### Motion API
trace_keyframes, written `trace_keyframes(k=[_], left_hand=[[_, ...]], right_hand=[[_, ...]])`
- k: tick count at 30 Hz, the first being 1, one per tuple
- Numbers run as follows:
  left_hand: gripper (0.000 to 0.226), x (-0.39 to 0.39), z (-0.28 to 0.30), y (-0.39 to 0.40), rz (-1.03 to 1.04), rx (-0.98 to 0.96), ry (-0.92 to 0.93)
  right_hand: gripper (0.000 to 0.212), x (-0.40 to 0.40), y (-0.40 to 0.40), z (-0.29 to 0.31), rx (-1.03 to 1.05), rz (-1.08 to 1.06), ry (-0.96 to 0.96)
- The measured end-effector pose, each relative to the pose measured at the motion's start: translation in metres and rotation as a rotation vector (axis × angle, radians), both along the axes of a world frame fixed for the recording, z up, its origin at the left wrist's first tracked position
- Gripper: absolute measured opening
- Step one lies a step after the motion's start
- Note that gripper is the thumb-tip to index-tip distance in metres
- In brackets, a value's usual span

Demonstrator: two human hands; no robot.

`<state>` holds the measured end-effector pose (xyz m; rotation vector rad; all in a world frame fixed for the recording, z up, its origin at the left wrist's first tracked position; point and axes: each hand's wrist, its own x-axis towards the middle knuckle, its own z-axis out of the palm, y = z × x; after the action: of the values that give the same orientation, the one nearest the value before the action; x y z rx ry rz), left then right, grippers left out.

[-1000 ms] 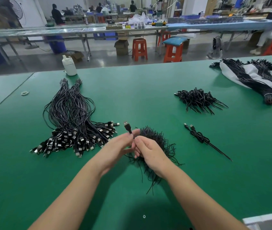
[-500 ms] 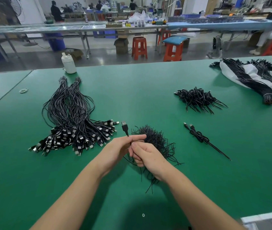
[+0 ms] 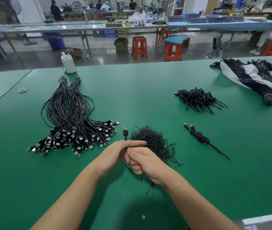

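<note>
My left hand [image 3: 115,153] and my right hand [image 3: 144,162] meet in front of me over the green table [image 3: 148,90]. Both grip one thin black USB cable [image 3: 125,133]; its plug stands upright just above my left fingers, and a loop of it hangs below my hands. Right behind my hands lies a heap of short black ties [image 3: 155,141]. A big pile of loose USB cables [image 3: 72,120] fans out to the left, plugs toward me.
Two coiled, tied cables [image 3: 200,137] lie to the right. Farther back right sits a pile of tied cables [image 3: 198,100]. Long cable bundles on white plastic [image 3: 254,80] lie at the far right. A white bottle [image 3: 69,63] and rubber bands [image 3: 23,90] are at the back left.
My hands drew slightly toward me and closed together on the cable. The plug turned from tilted to upright above my left fingers.
</note>
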<state>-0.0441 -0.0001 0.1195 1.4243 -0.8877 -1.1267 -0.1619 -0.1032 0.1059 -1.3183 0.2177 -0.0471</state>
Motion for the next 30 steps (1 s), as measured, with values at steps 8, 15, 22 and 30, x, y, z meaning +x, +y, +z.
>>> trace_keyframes(k=[8,15,22,30], left_hand=[[0.053,0.006,-0.01,0.004,0.064,-0.066,0.014],[0.053,0.003,-0.012,0.008,0.044,-0.09,0.074],[0.057,0.003,-0.015,0.009,0.044,-0.07,0.135],[0.055,0.002,-0.013,0.008,0.154,-0.168,0.016]], right_hand=[[0.042,0.001,-0.002,0.001,0.049,-0.002,0.039],[0.041,0.001,0.002,0.005,0.046,0.025,0.026],[0.039,0.003,0.003,0.0,0.037,0.059,0.01],[0.043,0.001,0.001,-0.003,-0.003,0.078,0.052]])
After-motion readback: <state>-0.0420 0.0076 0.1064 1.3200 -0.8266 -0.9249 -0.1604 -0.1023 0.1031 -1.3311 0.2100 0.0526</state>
